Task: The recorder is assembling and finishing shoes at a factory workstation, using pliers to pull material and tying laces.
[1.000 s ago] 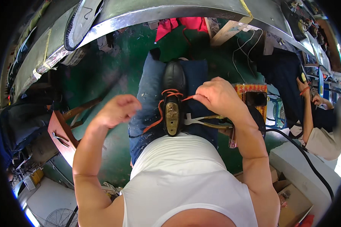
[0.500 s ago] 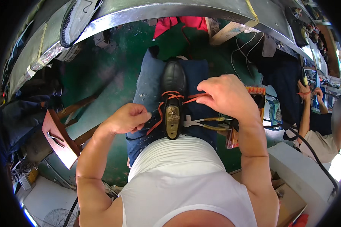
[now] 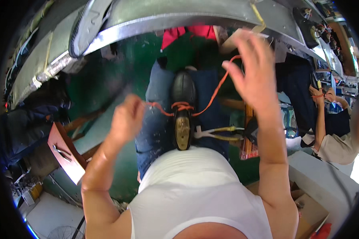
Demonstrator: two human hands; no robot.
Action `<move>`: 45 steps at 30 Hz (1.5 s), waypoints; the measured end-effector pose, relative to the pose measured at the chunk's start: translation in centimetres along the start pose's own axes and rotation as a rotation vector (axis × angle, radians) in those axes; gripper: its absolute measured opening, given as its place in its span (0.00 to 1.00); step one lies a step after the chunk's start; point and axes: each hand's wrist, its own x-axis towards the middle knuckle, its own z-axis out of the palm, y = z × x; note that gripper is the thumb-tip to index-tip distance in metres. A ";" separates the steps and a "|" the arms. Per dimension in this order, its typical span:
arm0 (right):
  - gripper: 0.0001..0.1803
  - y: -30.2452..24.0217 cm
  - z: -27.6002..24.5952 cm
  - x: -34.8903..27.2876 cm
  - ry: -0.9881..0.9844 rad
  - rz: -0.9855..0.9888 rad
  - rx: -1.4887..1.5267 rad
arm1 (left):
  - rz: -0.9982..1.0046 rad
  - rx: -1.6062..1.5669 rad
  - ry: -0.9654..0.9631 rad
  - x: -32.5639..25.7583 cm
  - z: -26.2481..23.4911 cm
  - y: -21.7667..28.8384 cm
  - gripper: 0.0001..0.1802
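Note:
A black leather shoe (image 3: 183,89) lies across my thighs, toe pointing away, with a worn yellowish-brown piece (image 3: 182,133) at its near end. An orange lace (image 3: 182,106) is wrapped around its middle, and its two ends run out to the sides. My left hand (image 3: 127,117), blurred, is closed on the left end. My right hand (image 3: 253,73) is raised to the upper right, its fingers spread and smeared by motion. The lace's right end rises in a slack curve to its thumb and fingers; a firm grip on it is not visible.
Pliers (image 3: 219,132) lie on my lap, right of the shoe. A metal bench (image 3: 167,28) spans the far side, with a shoe sole (image 3: 83,34) on it. A brown stool (image 3: 66,153) holding a metal tool is at left. At right, another person (image 3: 331,139) works.
Both hands have moved up and apart. My right hand has opened from its pinch on the lace. My left hand, earlier beside the loose left end, now has that end in it.

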 end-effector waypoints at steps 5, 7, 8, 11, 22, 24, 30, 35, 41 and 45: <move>0.41 -2.7 5.9 -10.9 -1.455 1.110 0.950 | -0.622 -0.537 -0.425 0.0 5.8 0.8 0.26; 0.35 -4.2 7.6 -13.0 -1.454 1.324 1.055 | -0.483 -0.669 -0.242 0.1 8.3 -1.0 0.23; 0.31 -4.3 9.1 -15.1 -1.303 1.320 1.171 | -0.362 -0.806 -0.081 0.5 8.9 -1.0 0.21; 0.17 -4.6 9.9 -14.7 -0.942 1.491 1.424 | -0.415 -1.042 -0.017 2.0 7.8 2.0 0.16; 0.15 -4.3 5.4 -7.6 -0.585 0.096 0.710 | -0.296 -0.811 -0.553 5.6 5.3 4.1 0.12; 0.14 -4.2 4.0 -9.2 -0.708 -0.047 0.626 | -0.253 -0.794 -0.542 5.3 5.4 3.8 0.11; 0.15 -4.9 7.4 -8.8 -0.888 1.239 1.680 | 0.841 0.117 -0.008 6.3 5.9 3.3 0.13; 0.12 -3.1 10.2 -11.0 -1.027 0.922 1.599 | 0.708 -0.102 0.090 6.2 6.8 2.6 0.09; 0.12 -1.2 5.1 -11.8 -1.099 0.102 0.576 | -0.199 -0.493 -0.274 3.7 6.3 -0.6 0.05; 0.12 -1.7 3.4 -8.9 -1.046 0.082 0.701 | -0.411 -1.260 -0.585 4.1 6.9 0.3 0.12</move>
